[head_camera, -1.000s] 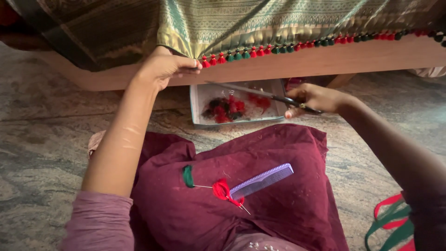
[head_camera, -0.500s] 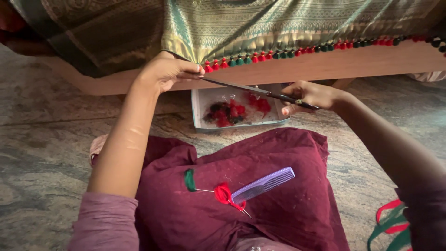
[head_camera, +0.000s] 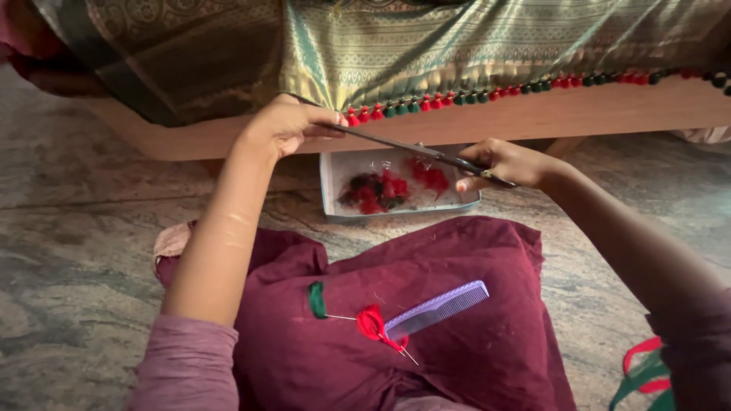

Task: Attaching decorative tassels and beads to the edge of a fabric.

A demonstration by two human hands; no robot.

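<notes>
The green and gold cloth (head_camera: 457, 46) was draped over a low wooden ledge (head_camera: 579, 114). Along its bottom edge a row of small red and green tassels (head_camera: 472, 97) was hung. The edge of the cloth was pinched by the left hand (head_camera: 289, 123), close beside the first red tassel. A long, thin, dark tool (head_camera: 411, 148) was held tight in the fingers of the right hand (head_camera: 506, 164), and its far tip was pointed at the pinched edge, near the left fingertips.

A white box (head_camera: 396, 183), shaped like a rectangle, was set on the stone floor (head_camera: 84, 251) just under the ledge, between the two hands. Bits of red and dark thread were seen inside it.

On the dark red lap cloth (head_camera: 457, 365) a pale purple comb (head_camera: 438, 308) was laid, touching a red tuft of thread (head_camera: 373, 323). A green loop of thread (head_camera: 316, 299) was placed just beside them.
</notes>
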